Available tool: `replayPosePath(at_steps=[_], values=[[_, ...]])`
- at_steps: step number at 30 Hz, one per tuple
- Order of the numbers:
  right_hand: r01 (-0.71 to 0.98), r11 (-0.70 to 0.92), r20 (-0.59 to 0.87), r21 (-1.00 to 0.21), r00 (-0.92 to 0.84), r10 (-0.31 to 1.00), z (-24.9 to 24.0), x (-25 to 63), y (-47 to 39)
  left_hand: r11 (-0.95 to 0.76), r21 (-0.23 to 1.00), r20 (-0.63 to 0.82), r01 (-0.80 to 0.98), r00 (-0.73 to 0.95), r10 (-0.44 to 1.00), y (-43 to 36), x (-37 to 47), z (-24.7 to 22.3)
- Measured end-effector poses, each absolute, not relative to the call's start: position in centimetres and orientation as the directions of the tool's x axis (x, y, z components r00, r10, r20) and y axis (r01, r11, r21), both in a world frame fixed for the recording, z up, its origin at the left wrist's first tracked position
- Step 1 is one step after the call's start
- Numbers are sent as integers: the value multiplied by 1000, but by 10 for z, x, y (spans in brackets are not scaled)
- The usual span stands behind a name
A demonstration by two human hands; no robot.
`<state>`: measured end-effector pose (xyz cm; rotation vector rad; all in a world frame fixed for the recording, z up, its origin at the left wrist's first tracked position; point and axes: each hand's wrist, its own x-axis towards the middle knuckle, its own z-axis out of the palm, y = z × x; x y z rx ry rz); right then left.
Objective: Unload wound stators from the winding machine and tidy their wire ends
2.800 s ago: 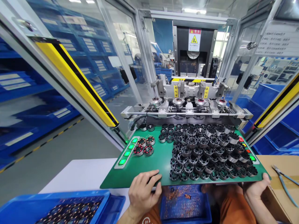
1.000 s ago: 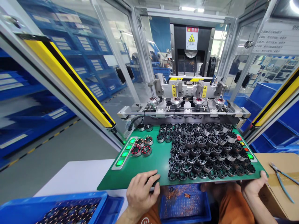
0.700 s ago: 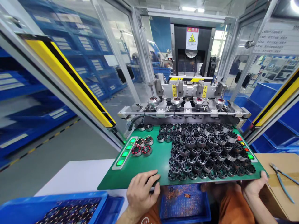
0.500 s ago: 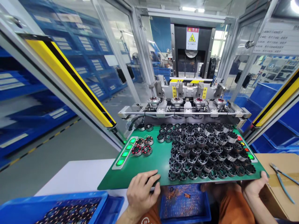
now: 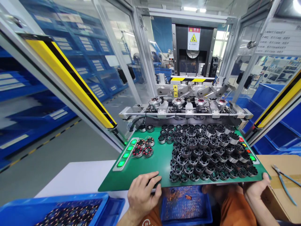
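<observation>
My left hand point(image 5: 144, 193) rests on the front edge of the green work board point(image 5: 150, 169), fingers loosely bent and apart, holding nothing. At the board's right front corner is my right hand point(image 5: 255, 190), its thumb by the edge and the other fingers hidden below. Rows of bare black-and-silver stator cores point(image 5: 203, 161), partly stacked, cover the board's right side. Several stators wound with copper wire point(image 5: 148, 152) lie at the left, beside a strip of green lit buttons point(image 5: 126, 155). Behind the board, a winding machine point(image 5: 189, 108) carries stators on its spindles.
A blue bin of wound parts point(image 5: 103, 197) stands at lower left. Below the board, a blue tray point(image 5: 187, 216) contains copper scraps. Pliers point(image 5: 282, 180) lie on a cardboard box point(image 5: 293, 193) at right. Yellow-and-black posts point(image 5: 70, 81) flank the machine.
The machine's metal arms above the spindles have swung from upright to slanted, and one yellow label has gone from sight. Both my hands and the stators on the board stay put.
</observation>
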<state>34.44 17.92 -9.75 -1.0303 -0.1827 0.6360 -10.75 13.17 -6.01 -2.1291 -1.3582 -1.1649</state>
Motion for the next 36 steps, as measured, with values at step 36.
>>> replayPosePath(at_steps=[36], values=[[-437,311,-196,-844,791,580,-96,345,178,-463,124,787,877,198,584,132,-108,-59]])
